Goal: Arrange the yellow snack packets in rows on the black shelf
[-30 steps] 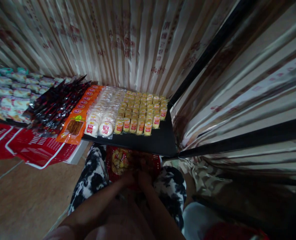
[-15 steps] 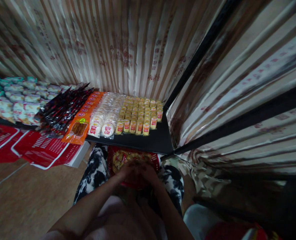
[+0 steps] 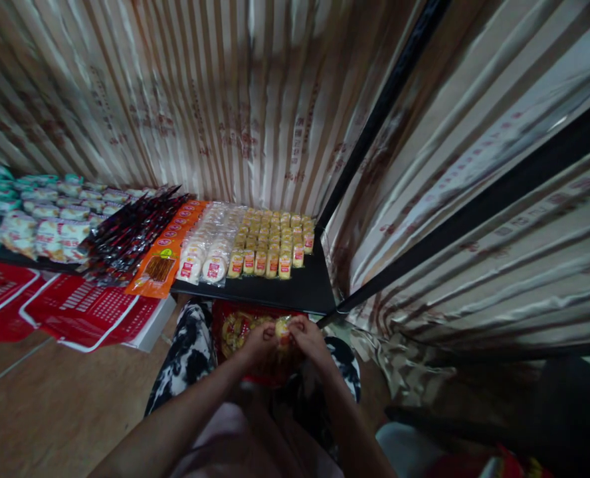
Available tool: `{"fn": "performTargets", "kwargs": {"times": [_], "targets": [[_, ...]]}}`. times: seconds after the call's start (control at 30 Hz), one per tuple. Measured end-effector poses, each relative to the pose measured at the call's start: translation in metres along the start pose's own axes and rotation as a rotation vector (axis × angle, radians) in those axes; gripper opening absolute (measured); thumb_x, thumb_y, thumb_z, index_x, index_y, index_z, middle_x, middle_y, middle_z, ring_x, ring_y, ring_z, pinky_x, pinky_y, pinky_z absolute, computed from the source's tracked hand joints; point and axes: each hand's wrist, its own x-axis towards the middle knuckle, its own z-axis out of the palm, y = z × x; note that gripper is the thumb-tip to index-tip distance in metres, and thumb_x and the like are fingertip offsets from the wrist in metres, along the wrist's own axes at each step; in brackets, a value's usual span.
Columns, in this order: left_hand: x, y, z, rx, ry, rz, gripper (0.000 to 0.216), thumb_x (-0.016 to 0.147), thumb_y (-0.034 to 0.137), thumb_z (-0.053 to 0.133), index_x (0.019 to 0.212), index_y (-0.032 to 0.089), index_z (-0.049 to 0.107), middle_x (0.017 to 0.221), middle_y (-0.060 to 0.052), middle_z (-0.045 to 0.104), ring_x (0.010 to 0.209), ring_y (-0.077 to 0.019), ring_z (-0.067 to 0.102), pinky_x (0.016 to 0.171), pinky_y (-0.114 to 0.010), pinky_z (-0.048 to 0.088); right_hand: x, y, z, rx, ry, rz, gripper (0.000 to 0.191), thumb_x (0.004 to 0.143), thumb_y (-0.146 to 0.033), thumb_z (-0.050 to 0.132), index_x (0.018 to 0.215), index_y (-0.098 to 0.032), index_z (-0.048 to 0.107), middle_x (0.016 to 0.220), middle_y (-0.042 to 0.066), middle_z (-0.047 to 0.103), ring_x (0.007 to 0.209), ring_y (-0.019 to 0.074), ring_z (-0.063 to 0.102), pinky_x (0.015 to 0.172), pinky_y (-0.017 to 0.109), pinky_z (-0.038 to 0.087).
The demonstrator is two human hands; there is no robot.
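Observation:
A red snack bag [image 3: 235, 317] lies on my lap between my knees. My left hand [image 3: 258, 342] and my right hand [image 3: 309, 338] meet above it, fingers pinched together on a small yellow snack packet [image 3: 282, 327] held between them. Just beyond the bag is a black shelf [image 3: 295, 292] where rows of the same yellow packets [image 3: 275, 242] lie flat. To their left lie white round snack packets [image 3: 209, 242], then orange packets [image 3: 168, 249] and dark red packets [image 3: 130, 229].
Striped shiny curtains [image 3: 215, 99] hang behind and to the right, crossed by black frame bars [image 3: 379, 113]. Pale green-and-white packets [image 3: 36, 216] fill the far left shelf. Red flat boxes [image 3: 80, 305] lie on the wooden floor [image 3: 50, 405] at left.
Both hands rose from low on the red bag to its upper edge and now pinch a yellow packet between them. The view has tilted upward slightly.

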Motion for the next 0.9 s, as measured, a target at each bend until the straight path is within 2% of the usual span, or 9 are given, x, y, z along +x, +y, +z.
{"fn": "performTargets", "kwargs": {"times": [0.2, 0.33, 0.43, 0.6, 0.7, 0.8, 0.9], "targets": [[0.003, 0.033, 0.011, 0.104, -0.001, 0.056, 0.022, 0.073, 0.015, 0.050, 0.092, 0.013, 0.061, 0.076, -0.002, 0.066, 0.069, -0.0130, 0.059, 0.065, -0.022, 0.045, -0.005, -0.021, -0.012, 0.287, 0.063, -0.014, 0.040, 0.066, -0.057, 0.055, 0.075, -0.019, 0.059, 0.068, 0.003, 0.067, 0.064, 0.0185, 0.063, 0.057, 0.029, 0.049], [0.014, 0.047, 0.016, 0.192, 0.039, 0.060, 0.026, 0.079, 0.018, 0.047, 0.099, 0.013, 0.061, 0.083, -0.004, 0.067, 0.072, -0.0136, 0.060, 0.066, -0.022, 0.046, -0.005, -0.021, -0.013, 0.428, 0.078, -0.060, 0.047, 0.061, -0.060, 0.061, 0.080, -0.018, 0.060, 0.077, 0.007, 0.070, 0.073, 0.0216, 0.066, 0.067, 0.034, 0.052], [0.027, 0.053, 0.023, 0.302, 0.076, 0.083, 0.024, 0.079, 0.020, 0.047, 0.097, 0.015, 0.063, 0.087, -0.003, 0.068, 0.076, -0.0143, 0.061, 0.069, -0.023, 0.046, 0.003, -0.017, -0.014, 0.435, 0.130, -0.110, 0.045, 0.061, -0.057, 0.063, 0.085, -0.018, 0.060, 0.084, 0.008, 0.070, 0.078, 0.0214, 0.066, 0.075, 0.036, 0.052], [0.048, 0.068, 0.037, 0.389, 0.093, 0.163, 0.027, 0.080, 0.016, 0.045, 0.101, 0.015, 0.061, 0.091, -0.004, 0.068, 0.079, -0.0147, 0.062, 0.071, -0.022, 0.046, 0.020, -0.017, -0.023, 0.411, 0.229, -0.149, 0.036, 0.067, -0.046, 0.060, 0.089, -0.018, 0.059, 0.086, 0.009, 0.070, 0.079, 0.0211, 0.066, 0.076, 0.036, 0.052], [0.059, 0.082, 0.045, 0.397, 0.124, 0.160, 0.029, 0.080, 0.016, 0.045, 0.106, 0.014, 0.058, 0.093, -0.006, 0.068, 0.079, -0.0144, 0.063, 0.071, -0.022, 0.047, 0.031, -0.022, -0.030, 0.369, 0.312, -0.165, 0.036, 0.070, -0.045, 0.055, 0.092, -0.017, 0.058, 0.087, 0.009, 0.069, 0.080, 0.0205, 0.065, 0.077, 0.034, 0.051], [0.066, 0.095, 0.055, 0.443, 0.191, 0.145, 0.033, 0.081, 0.014, 0.044, 0.113, 0.013, 0.053, 0.103, -0.009, 0.066, 0.089, -0.0152, 0.062, 0.081, -0.024, 0.046, 0.044, -0.027, -0.036, 0.304, 0.428, -0.145, 0.039, 0.073, -0.047, 0.051, 0.097, -0.016, 0.056, 0.090, 0.010, 0.068, 0.083, 0.0208, 0.064, 0.076, 0.033, 0.051], [0.071, 0.106, 0.066, 0.506, 0.220, 0.206, 0.037, 0.081, 0.012, 0.043, 0.117, 0.013, 0.051, 0.116, -0.010, 0.060, 0.103, -0.0155, 0.057, 0.092, -0.025, 0.042, 0.061, -0.031, -0.042, 0.231, 0.531, -0.137, 0.040, 0.075, -0.047, 0.048, 0.101, -0.016, 0.054, 0.097, 0.012, 0.066, 0.086, 0.0208, 0.064, 0.076, 0.032, 0.050]]}}
